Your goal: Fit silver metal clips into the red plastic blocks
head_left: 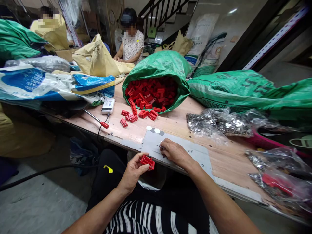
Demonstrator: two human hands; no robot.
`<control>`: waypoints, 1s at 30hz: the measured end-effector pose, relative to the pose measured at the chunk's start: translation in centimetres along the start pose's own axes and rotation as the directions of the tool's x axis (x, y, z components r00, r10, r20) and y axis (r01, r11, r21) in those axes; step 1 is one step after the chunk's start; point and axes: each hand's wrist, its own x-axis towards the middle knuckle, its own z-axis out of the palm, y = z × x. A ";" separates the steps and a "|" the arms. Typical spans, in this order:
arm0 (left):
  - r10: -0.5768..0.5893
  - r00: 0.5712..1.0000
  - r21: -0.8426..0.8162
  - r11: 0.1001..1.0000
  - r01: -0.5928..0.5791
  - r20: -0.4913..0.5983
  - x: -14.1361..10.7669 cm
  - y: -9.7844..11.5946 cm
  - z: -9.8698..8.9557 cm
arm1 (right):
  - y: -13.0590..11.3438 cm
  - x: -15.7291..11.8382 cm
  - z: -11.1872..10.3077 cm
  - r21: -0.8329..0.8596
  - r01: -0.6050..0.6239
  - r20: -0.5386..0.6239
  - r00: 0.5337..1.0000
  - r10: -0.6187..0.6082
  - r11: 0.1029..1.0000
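My left hand (133,170) grips a red plastic housing (147,162) between thumb and fingers, just off the table's front edge. Over the grey mat (198,152), my right hand (175,152) is closed with its fingertips down by some small dark metal pieces; a thin metal bit shows at the fingers, but its kind is too small to make out. Beyond the mat, several loose red housings (131,117) lie in front of a green woven sack (158,61), whose open mouth is full of more of them.
A red-handled tool (104,124) and a white cabled device (108,106) lie to the left. Clear bags of metal parts (234,125) sit at the right, near green sacks (231,89). A co-worker (132,44) sits across the table, another person farther left.
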 end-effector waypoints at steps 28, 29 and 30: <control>0.364 0.930 0.311 0.890 -0.333 -0.046 0.6 0.3 1.4 | -3.8 -3.0 3.1 0.865 -0.037 -0.097 0.967 0.237 0.501; 0.397 0.918 0.339 0.868 -0.363 -0.031 0.6 0.3 1.5 | -3.9 -2.9 3.4 0.874 -0.035 -0.098 0.965 0.245 0.486; 0.424 0.905 0.367 0.845 -0.389 -0.017 0.6 0.2 1.5 | -3.9 -2.9 3.6 0.877 -0.037 -0.098 0.962 0.253 0.479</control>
